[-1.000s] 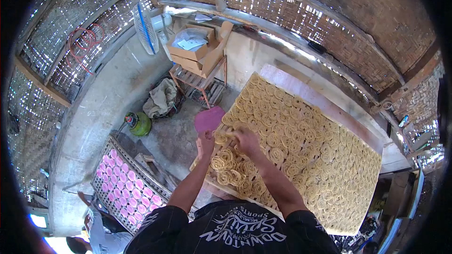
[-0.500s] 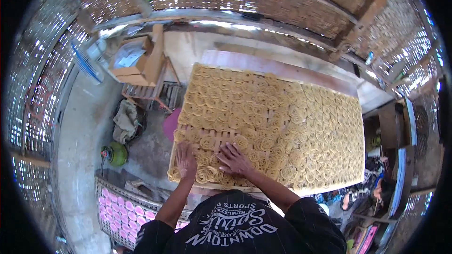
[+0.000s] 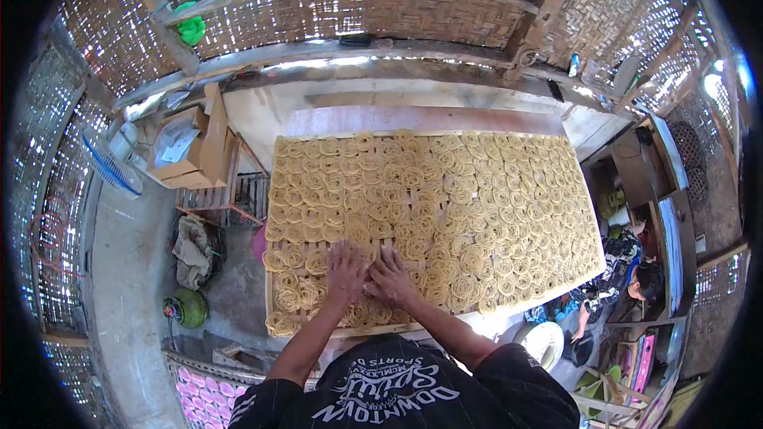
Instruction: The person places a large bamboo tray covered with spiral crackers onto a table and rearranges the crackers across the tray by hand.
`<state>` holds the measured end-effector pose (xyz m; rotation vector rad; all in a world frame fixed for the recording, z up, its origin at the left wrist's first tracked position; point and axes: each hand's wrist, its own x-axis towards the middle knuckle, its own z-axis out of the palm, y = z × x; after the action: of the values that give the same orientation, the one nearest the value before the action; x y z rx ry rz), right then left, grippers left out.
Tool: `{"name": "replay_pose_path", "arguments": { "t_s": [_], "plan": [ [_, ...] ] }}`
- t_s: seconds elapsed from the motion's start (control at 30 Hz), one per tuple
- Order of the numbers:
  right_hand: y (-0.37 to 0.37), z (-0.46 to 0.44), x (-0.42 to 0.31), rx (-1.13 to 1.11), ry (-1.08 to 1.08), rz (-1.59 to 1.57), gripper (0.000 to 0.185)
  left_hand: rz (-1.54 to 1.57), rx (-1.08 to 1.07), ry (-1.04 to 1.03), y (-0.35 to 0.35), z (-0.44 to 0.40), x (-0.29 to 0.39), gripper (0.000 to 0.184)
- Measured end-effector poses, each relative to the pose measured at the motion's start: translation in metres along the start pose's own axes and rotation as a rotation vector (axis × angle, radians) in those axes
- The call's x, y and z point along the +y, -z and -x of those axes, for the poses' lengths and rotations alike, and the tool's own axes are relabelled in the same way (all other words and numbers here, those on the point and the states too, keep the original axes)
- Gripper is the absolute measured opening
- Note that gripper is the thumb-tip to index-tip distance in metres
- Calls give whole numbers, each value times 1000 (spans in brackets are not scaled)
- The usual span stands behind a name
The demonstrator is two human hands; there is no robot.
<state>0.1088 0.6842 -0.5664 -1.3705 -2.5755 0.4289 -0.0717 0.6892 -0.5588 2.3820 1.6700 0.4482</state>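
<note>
Coiled yellowish noodle-like rounds cover a large slatted tray in front of me. Near the tray's lower left part, my left hand lies palm down on the coils, its fingers stretched out. My right hand rests right beside it, fingers apart, also on the coils. The two hands nearly touch. Whatever lies under the palms is hidden. Slats show between the coils around both hands, and the coils at the lower left look looser and piled.
A cardboard box stands on a small table at the left, near a fan and a green gas cylinder. Pink rounds lie on a rack at the lower left. Another person is low at the right.
The view has swung right. Earlier my hands were raised, my right one on a coil; then both came down flat on the tray. Since then my left hand has moved rightward, close to my right.
</note>
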Motion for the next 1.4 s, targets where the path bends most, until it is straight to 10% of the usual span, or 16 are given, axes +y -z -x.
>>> {"name": "replay_pose_path", "arguments": {
  "t_s": [0.23,0.63,0.77,0.93,1.27,1.4],
  "plan": [
    [38,4,52,262,-326,-16,62,150,-43,-130,-15,11,-19,51],
    [66,-93,121,162,-208,18,78,17,-18,217,-29,-99,14,62],
    [49,-161,170,119,103,217,74,-61,-126,114,-46,-90,34,69],
    [80,-158,207,113,-6,112,67,191,66,106,-35,-81,24,59],
    [69,-317,206,139,-90,12,62,-134,329,424,-42,-294,-109,45],
    [62,-335,207,95,-84,65,62,-209,51,349,-26,-326,-118,45]
  ]
}}
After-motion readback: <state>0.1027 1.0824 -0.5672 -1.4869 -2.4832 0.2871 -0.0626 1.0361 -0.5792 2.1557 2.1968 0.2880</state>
